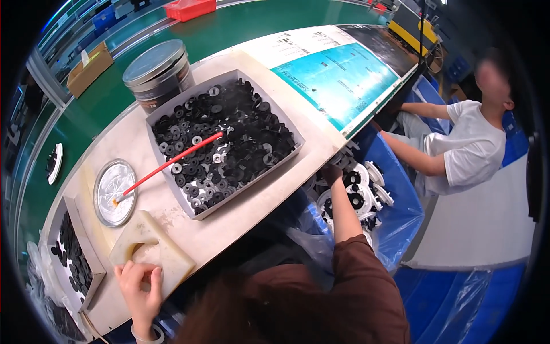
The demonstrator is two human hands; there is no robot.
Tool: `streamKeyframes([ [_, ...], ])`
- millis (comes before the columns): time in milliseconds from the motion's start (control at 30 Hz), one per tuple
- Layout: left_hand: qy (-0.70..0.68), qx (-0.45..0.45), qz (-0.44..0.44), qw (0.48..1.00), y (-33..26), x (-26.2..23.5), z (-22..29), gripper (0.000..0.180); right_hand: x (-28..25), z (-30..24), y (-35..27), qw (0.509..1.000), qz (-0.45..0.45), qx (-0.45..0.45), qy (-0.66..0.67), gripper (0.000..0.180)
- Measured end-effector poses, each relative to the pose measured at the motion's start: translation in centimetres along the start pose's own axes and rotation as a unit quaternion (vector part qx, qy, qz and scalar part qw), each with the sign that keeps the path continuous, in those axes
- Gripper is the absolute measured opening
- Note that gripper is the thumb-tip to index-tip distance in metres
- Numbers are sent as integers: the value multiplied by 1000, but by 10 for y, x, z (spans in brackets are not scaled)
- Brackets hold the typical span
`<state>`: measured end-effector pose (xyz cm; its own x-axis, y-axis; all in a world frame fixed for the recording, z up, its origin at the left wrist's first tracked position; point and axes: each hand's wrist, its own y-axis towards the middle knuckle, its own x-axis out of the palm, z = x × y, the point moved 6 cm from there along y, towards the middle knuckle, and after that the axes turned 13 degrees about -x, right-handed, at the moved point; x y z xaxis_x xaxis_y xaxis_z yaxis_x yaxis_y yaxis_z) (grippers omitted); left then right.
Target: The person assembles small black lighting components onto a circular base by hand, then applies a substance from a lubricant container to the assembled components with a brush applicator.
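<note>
Head view: my left hand (pixel 139 282) fingers pinch pale block (pixel 150 250) at 7 o'clock; right hand (pixel 331 174) fingers hidden among white discs (pixel 366 186), grip uncertain. Risk: block slips off counter (pixel 269 195) edge.

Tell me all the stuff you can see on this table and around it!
Grey tray: one, mid-table, full of small black and white rings.
Red stick: one, from tray to round silver lid.
Dark tin: one, behind the tray.
Cream block: one, near edge, notched.
Second tray: one, far left, black parts.
Teal sheet: one, right of table.
Blue bag: one, below the edge, holding white-and-black wheels.
Red bin: one, on the green belt.
Cardboard box: one, brown, far left.
Another person: one, white shirt, right.
Left hand: on the cream block.
Right hand: in the wheels.
</note>
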<state>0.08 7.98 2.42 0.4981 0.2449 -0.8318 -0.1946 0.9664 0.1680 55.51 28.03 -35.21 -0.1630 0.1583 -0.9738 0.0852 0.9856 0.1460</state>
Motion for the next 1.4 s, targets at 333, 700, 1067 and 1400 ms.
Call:
streamKeyframes([
  [333, 4, 7, 7, 1000, -1, -1, -2, 8, -182, -19, -16, 966, 103, 106, 211, 37],
  [700, -9, 7, 11, 1000, -5, -11, -6, 5, -371, -204, -54, 721, -75, -178, 665, 29],
  [1067, -125, 110, 241, 956, -21, -65, 30, 29, -344, -453, -129, 576, -109, -390, 710, 22],
  [1400, 66, 115, 148, 980, -23, -40, 16, 26, -322, -467, -148, 749, -243, -335, 517, 17],
])
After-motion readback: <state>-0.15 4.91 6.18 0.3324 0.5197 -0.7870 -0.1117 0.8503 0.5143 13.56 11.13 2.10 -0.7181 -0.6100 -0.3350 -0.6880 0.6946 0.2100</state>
